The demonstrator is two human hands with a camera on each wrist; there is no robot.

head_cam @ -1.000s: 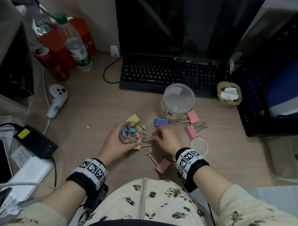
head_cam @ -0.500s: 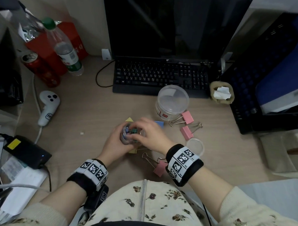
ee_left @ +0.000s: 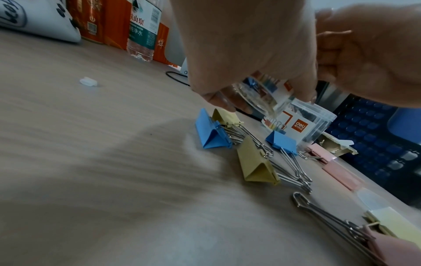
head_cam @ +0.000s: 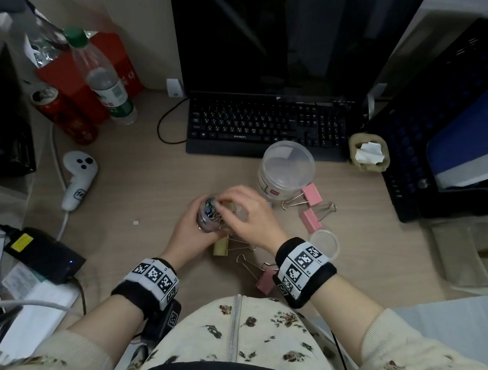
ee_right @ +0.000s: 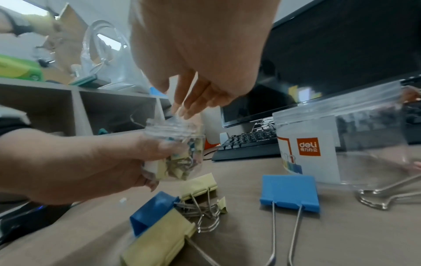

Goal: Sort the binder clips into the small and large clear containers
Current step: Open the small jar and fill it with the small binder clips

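Above the desk, small clear container (ee_right: 173,153) (clips inside) wrapped in left-hand (head_cam: 189,232) grip, right hand's (head_cam: 247,213) relaxed fingertips (ee_right: 185,111) at its mouth

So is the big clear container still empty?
Looks empty: the large clear container stands open by the keyboard, nothing visible inside; large binder clips lie on the desk.

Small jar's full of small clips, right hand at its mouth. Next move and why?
Probably pull the right hand back and reach for a blue clip. The small jar in the left hand holds small clips; big clips lie loose beside the large jar.
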